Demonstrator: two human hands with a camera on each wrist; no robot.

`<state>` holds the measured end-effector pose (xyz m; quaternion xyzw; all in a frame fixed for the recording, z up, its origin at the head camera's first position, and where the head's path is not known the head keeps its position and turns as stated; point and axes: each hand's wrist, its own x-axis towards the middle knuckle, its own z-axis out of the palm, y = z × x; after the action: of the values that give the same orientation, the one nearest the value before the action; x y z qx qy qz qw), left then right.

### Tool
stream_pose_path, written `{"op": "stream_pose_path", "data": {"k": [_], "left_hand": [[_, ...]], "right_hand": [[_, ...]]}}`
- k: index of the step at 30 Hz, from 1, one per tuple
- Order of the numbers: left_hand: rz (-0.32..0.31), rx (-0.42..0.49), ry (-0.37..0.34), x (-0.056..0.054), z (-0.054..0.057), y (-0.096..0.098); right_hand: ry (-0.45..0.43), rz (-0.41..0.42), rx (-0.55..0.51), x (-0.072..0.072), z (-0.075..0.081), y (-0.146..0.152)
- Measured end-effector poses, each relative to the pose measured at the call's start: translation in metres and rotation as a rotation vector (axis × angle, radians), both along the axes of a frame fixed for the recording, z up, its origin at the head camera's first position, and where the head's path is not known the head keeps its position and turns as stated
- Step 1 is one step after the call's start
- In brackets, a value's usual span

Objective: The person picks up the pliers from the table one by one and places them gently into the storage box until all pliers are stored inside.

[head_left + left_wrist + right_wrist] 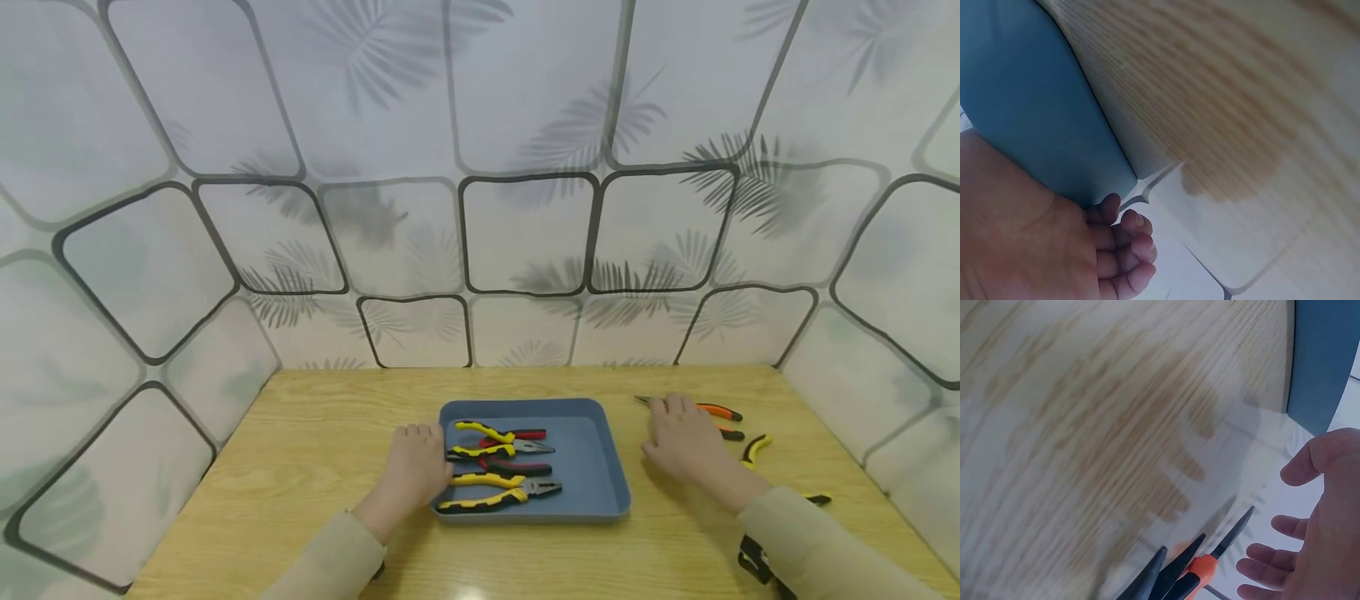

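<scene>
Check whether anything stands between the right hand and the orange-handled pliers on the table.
Nothing visible does: the right wrist view shows open space between the right hand and the orange-handled pliers. The blue tray stands off to the thumb side.

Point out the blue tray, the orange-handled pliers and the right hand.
Blue tray point(588, 467), head view: bare floor.
Orange-handled pliers point(720, 411), head view: upper handle.
Right hand point(686, 437), head view: back of the hand.

Wood-grain tbl point(315, 450) — blue tray point(588, 475) approx. mid; orange-handled pliers point(720, 412) + yellow-handled tool point(756, 448), partly hidden — to R.
</scene>
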<state>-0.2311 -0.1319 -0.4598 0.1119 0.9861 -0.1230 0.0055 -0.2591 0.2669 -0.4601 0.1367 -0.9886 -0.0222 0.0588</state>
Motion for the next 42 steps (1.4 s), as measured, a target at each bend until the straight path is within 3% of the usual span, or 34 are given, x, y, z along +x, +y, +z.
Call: {"op": "stream_pose_path", "data": {"k": [11,24,42], "left_hand": [[-0.008,-0.005,0.02,0.004,0.003,0.001],[-0.004,0.012,0.028,0.003,-0.01,-0.003],[-0.003,-0.023,0.044,0.0,-0.014,-0.003]], "right_hand": [[-0.013,-0.03,-0.016,0.002,0.004,0.003],[-0.024,-0.063,-0.028,0.001,-0.007,0.01],[-0.045,-0.1,-0.033,-0.016,-0.009,0.027]]}}
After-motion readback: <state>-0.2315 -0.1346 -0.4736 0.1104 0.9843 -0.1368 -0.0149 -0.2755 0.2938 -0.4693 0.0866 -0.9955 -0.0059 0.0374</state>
